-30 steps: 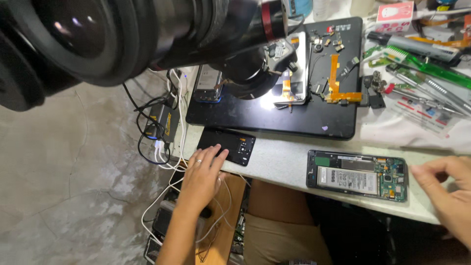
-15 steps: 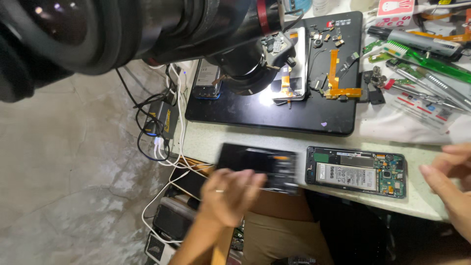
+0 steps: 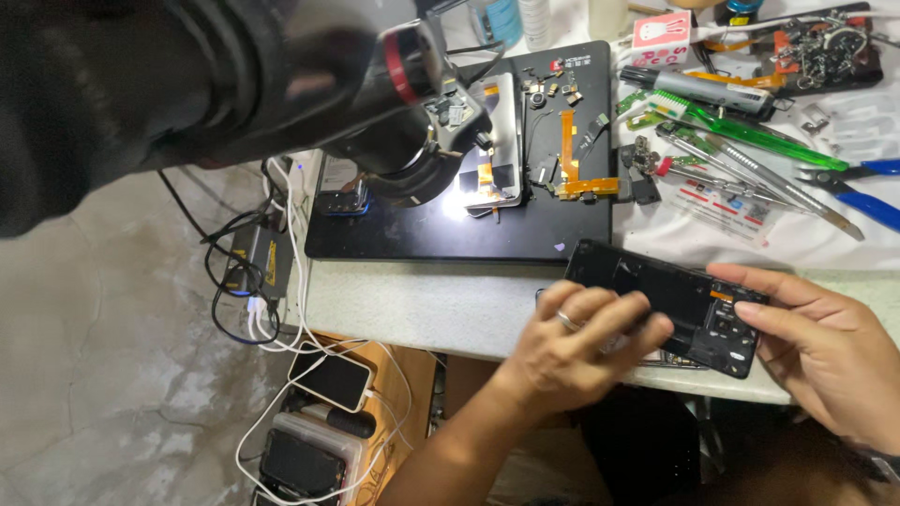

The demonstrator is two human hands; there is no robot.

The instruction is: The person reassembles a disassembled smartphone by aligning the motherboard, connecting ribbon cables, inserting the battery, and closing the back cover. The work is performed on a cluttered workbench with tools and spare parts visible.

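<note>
**Both hands holding a black phone panel at the desk's front edge**

The left hand (image 3: pixel 577 342) grips the lower long edge of a black phone panel (image 3: pixel 667 298), fingers curled over its face; a ring shows on one finger. The right hand (image 3: pixel 820 342) clamps the panel's right short end, thumb on top near the camera cut-outs. The panel sits tilted, its left end higher, over the pale desk (image 3: pixel 422 305) close to the front edge. Something lies beneath the panel, mostly hidden; what it is cannot be told.

Behind the panel, a black work mat (image 3: pixel 422 239) carries a lit phone frame (image 3: pixel 497 141) and an orange flex cable (image 3: pixel 570 155). The mat's front edge runs just beside the panel's upper left corner. A large dark microscope body (image 3: pixel 234 84) overhangs the mat's left half.

To the right rear, tweezers (image 3: pixel 750 178), a green tool (image 3: pixel 750 136) and blue-handled pliers (image 3: pixel 858 192) lie on a white cloth.

Open desk surface remains left of the hands, between mat and front edge. Below the desk's left corner, white cables (image 3: pixel 281 309) hang down to several phones (image 3: pixel 330 377) on a wooden shelf.
</note>
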